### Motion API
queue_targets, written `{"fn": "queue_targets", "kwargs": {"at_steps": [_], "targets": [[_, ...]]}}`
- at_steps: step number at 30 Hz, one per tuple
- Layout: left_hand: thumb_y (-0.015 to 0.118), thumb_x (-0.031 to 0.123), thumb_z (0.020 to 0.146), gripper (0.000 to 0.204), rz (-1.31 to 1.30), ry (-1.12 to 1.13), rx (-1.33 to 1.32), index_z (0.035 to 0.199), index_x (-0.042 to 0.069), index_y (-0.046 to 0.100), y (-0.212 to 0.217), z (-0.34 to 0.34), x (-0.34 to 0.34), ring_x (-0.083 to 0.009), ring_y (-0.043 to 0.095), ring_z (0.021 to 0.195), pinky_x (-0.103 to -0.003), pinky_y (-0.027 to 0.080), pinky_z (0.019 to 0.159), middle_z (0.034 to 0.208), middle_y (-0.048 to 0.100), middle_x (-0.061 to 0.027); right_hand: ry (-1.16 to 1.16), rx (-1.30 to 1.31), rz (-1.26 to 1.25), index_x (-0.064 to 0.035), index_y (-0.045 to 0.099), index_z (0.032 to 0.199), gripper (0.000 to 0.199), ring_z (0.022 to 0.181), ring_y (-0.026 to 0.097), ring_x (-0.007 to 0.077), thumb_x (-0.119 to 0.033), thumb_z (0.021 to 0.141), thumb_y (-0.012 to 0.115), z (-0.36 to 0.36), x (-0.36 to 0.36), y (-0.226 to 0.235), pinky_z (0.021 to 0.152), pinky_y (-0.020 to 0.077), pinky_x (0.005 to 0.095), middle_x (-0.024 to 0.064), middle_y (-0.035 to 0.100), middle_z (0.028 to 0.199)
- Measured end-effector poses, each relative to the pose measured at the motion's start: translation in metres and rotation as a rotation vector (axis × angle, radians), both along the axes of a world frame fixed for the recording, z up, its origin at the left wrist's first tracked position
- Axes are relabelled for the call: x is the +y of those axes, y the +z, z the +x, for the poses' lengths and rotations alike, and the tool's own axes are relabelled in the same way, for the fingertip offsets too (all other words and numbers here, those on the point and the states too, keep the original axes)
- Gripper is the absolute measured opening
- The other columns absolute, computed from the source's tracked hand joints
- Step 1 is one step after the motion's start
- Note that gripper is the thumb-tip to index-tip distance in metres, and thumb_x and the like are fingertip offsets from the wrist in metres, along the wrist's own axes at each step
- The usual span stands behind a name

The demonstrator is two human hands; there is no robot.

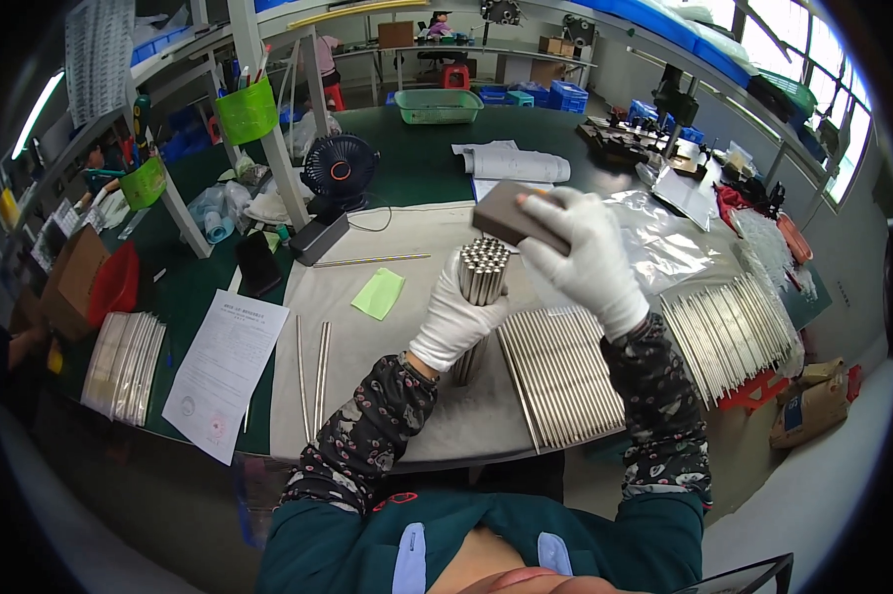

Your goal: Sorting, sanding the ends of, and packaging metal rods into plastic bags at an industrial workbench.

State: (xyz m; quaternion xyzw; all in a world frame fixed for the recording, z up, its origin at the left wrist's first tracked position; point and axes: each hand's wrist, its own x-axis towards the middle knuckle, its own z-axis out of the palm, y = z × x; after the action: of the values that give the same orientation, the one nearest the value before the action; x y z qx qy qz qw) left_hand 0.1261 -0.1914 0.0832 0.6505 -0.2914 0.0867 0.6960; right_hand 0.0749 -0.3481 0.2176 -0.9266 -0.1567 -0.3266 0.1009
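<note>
My left hand (458, 322), in a white glove, grips a bundle of thin metal tubes (483, 270) held upright, their open ends pointing up. My right hand (590, 254), also gloved, holds a dark grey rectangular block (511, 213) just above and behind the tube ends. Under my hands lies a grey mat (422, 297) on the table. A flat row of the same tubes (563, 374) lies on it below my right forearm.
More tube rows (734, 332) lie at the right, two loose tubes (313, 371) and a green paper slip (379, 293) at the left. A printed sheet (224, 371), a small black fan (336, 170), clear plastic bags (664, 238) and a green basket (437, 105) surround the mat.
</note>
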Motion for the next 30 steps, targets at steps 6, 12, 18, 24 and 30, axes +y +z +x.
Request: {"fn": "queue_targets", "kwargs": {"at_steps": [6, 12, 18, 24, 30], "targets": [[0.073, 0.004, 0.076, 0.044, -0.038, 0.021, -0.066, 0.113, 0.006, 0.051, 0.001, -0.003, -0.002, -0.0095, 0.063, 0.091, -0.028, 0.053, 0.080, 0.103, 0.064, -0.0041, 0.419, 0.050, 0.106, -0.0079, 0.067, 0.124, 0.053, 0.119, 0.053, 0.0354, -0.025, 0.074, 0.073, -0.010, -0.017, -0.015, 0.106, 0.0387, 0.0410, 0.0186, 0.056, 0.126], [0.072, 0.005, 0.076, 0.044, -0.020, -0.032, -0.012, 0.115, 0.005, 0.051, -0.001, -0.006, 0.003, -0.0094, 0.063, 0.085, -0.027, 0.053, 0.077, 0.092, 0.063, -0.0013, -0.343, -0.057, 0.012, -0.0109, 0.073, 0.107, 0.039, 0.095, 0.062, 0.0348, -0.027, 0.071, 0.075, 0.007, -0.105, -0.074, 0.083, 0.0509, 0.0442, 0.0185, 0.066, 0.104], [0.071, 0.004, 0.076, 0.046, 0.000, -0.075, 0.043, 0.117, 0.005, 0.051, -0.002, -0.009, 0.010, -0.0073, 0.062, 0.086, -0.026, 0.052, 0.077, 0.094, 0.062, -0.0004, -0.928, 0.358, 0.050, -0.0125, 0.071, 0.117, 0.057, 0.119, 0.054, 0.0400, -0.045, 0.070, 0.077, -0.065, -0.177, -0.178, 0.097, 0.0454, 0.0484, 0.0227, 0.060, 0.122], [0.071, 0.000, 0.078, 0.023, -0.040, -0.069, 0.090, 0.098, 0.005, 0.060, -0.001, -0.011, 0.011, -0.0078, 0.063, 0.076, -0.026, 0.052, 0.070, 0.084, 0.064, -0.0005, -0.227, 0.174, 0.171, 0.0010, 0.057, 0.129, 0.077, 0.131, 0.047, 0.0400, -0.032, 0.065, 0.085, -0.054, -0.102, -0.155, 0.111, 0.0378, 0.0429, 0.0286, 0.047, 0.141], [0.066, -0.004, 0.080, 0.018, -0.112, -0.025, 0.055, 0.095, 0.002, 0.058, 0.003, -0.018, 0.014, -0.0139, 0.064, 0.072, -0.029, 0.053, 0.070, 0.079, 0.064, -0.0027, 0.486, 1.041, 1.082, 0.0000, 0.044, 0.135, 0.078, 0.114, 0.058, 0.0214, -0.014, 0.069, 0.082, -0.002, 0.039, -0.177, 0.100, 0.0462, 0.0330, 0.0154, 0.061, 0.120]]}}
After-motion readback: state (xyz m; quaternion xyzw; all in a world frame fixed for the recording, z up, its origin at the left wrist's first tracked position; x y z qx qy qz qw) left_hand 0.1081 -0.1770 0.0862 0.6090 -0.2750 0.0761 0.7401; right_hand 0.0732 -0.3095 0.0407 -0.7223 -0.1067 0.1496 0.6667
